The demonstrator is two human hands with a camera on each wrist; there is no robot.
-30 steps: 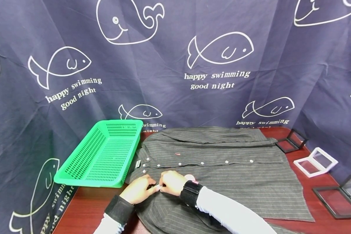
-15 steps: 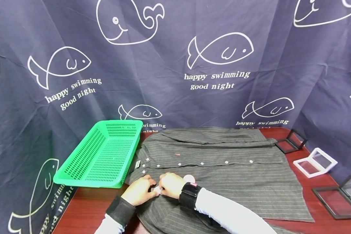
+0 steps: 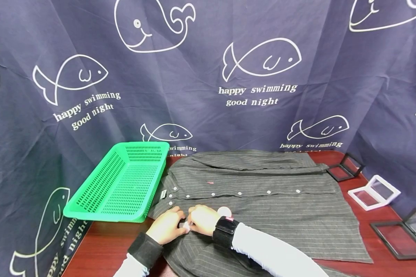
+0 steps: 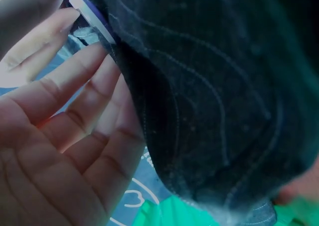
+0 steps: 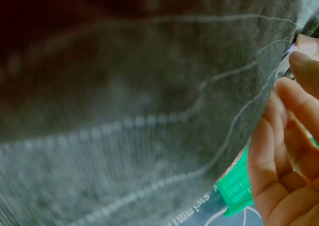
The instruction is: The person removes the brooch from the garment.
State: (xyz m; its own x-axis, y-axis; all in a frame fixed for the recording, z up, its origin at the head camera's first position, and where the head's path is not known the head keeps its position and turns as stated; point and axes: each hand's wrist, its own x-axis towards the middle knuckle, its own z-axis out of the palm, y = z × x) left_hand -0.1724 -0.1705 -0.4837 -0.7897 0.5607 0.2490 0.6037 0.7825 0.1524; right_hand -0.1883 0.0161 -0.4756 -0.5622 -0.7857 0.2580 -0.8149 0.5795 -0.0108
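Observation:
A dark grey pinstriped shirt with white buttons lies spread out, its collar toward the basket. Near the collar, my left hand and right hand meet, fingertips close together. Between them they pinch a small white piece, mostly covered by fingers. The left wrist view shows its thin whitish edge against the lifted shirt cloth. From the right wrist view, my right thumb and forefinger pinch at the cloth's edge. A pale round disc lies on the shirt by the right wrist.
A green perforated basket stands at the left of the reddish table. Along the right side sit a black frame, a white frame and a larger dark frame, all unfolded. A printed curtain hangs behind.
The hands stay at the same spot with small finger shifts; the left has moved slightly right. More of the white piece shows between them, and the disc by the right wrist is less covered.

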